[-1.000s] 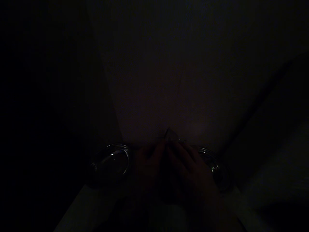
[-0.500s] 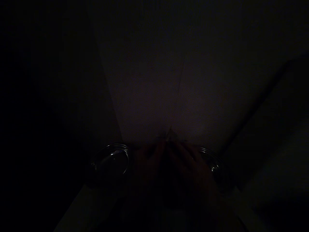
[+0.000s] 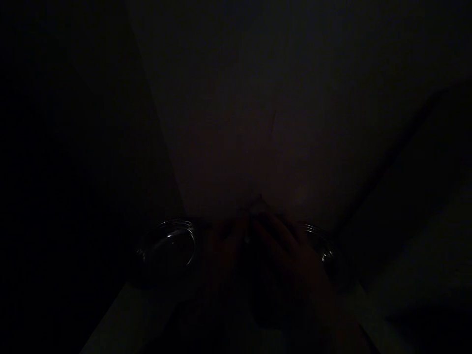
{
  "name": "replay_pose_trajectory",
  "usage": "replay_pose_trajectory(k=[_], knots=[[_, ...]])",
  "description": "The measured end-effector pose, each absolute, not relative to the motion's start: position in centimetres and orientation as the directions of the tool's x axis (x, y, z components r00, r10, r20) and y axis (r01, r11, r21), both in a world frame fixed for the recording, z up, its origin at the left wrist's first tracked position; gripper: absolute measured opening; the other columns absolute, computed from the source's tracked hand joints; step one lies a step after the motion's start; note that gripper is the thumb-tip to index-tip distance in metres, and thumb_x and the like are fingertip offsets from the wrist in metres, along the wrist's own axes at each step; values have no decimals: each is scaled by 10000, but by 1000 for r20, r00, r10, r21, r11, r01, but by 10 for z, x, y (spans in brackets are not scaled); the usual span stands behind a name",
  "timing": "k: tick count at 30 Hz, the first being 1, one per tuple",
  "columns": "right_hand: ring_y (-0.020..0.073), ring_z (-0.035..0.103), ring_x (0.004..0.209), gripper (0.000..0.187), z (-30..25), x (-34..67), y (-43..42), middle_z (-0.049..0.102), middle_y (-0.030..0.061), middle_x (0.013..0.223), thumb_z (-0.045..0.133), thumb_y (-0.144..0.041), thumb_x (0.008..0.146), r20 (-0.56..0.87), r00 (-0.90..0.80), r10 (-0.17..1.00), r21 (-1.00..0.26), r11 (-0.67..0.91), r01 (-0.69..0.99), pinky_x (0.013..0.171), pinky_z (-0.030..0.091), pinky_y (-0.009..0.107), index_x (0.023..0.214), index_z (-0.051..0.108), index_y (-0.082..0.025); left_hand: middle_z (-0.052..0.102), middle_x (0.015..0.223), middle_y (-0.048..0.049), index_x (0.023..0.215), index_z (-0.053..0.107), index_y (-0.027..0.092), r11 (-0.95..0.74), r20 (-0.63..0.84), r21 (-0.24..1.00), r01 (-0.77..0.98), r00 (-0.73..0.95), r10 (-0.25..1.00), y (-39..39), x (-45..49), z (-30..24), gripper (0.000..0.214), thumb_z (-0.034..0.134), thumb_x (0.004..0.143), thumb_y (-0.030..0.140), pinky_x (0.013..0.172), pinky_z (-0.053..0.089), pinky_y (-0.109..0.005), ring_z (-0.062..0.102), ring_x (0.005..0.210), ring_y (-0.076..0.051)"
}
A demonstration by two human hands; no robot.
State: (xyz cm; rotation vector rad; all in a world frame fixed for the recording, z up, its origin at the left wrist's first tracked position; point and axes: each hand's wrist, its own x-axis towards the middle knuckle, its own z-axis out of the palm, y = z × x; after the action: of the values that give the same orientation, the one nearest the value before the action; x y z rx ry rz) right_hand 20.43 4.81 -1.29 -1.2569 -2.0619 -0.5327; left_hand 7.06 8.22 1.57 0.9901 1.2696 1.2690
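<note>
Rising to a dim point, a small object (image 3: pixel 260 202) sits at the far side of the left hand (image 3: pixel 225 241) and right hand (image 3: pixel 293 253), its material lost in gloom; I cannot tell whether either hand grips it. Shiny rimmed dishes, one left (image 3: pixel 194 243) and one right (image 3: pixel 326 256), flank them. A pale surface (image 3: pixel 120 314) shows below; beyond, a plain expanse (image 3: pixel 224 157) fades into near-black.

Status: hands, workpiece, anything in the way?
Left hand and right hand close together; grip unreadable. Small peaked item just ahead; contact, colour, material unclear. Shiny round-rimmed left dish and shiny right dish flank hands; very dark view.
</note>
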Motion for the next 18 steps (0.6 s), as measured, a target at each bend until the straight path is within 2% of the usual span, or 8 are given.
replay_pose_trajectory(k=[3, 9, 11, 16, 18], knots=[[338, 419, 1195, 478, -13, 200, 46, 521, 132, 1353, 500, -203, 857, 711, -359, 604, 40, 475, 879, 861, 522, 509, 1332, 507, -142, 733, 731, -63, 746, 720, 159, 133, -153, 980, -146, -131, 980, 84, 69, 16, 322, 701, 659, 468, 582, 507, -245, 687, 690, -196], [293, 496, 1141, 418, -7, 215, 54, 545, 136, 1317, 430, -221, 910, 719, -249, 648, -83, 437, 896, 854, 534, 484, 1314, 513, -148, 732, 748, -67, 796, 721, 160, 143, -151, 985, -99, -76, 986, 82, 70, 14, 377, 677, 678, 515, 578, 512, -259, 685, 681, -202], [293, 497, 1145, 423, -6, 214, 53, 540, 135, 1324, 431, -216, 905, 718, -251, 650, -85, 439, 895, 857, 532, 488, 1317, 514, -163, 732, 765, -66, 840, 724, 169, 155, -163, 982, -112, -74, 984, 82, 70, 13, 386, 662, 690, 520, 584, 514, -270, 688, 695, -208], [324, 441, 1175, 427, -14, 198, 45, 539, 128, 1324, 500, -190, 861, 721, -385, 577, 83, 480, 874, 832, 537, 478, 1284, 558, -176, 728, 848, -73, 825, 704, 195, 148, -170, 982, -116, -209, 963, 84, 68, 15, 327, 624, 723, 495, 651, 521, -290, 688, 792, -223], [325, 432, 1181, 413, -17, 194, 45, 543, 122, 1320, 506, -187, 860, 730, -409, 548, 117, 489, 864, 823, 540, 473, 1268, 573, -186, 723, 873, -67, 795, 693, 219, 103, -127, 989, -108, -248, 960, 85, 67, 12, 287, 591, 746, 483, 680, 520, -292, 680, 840, -225]])
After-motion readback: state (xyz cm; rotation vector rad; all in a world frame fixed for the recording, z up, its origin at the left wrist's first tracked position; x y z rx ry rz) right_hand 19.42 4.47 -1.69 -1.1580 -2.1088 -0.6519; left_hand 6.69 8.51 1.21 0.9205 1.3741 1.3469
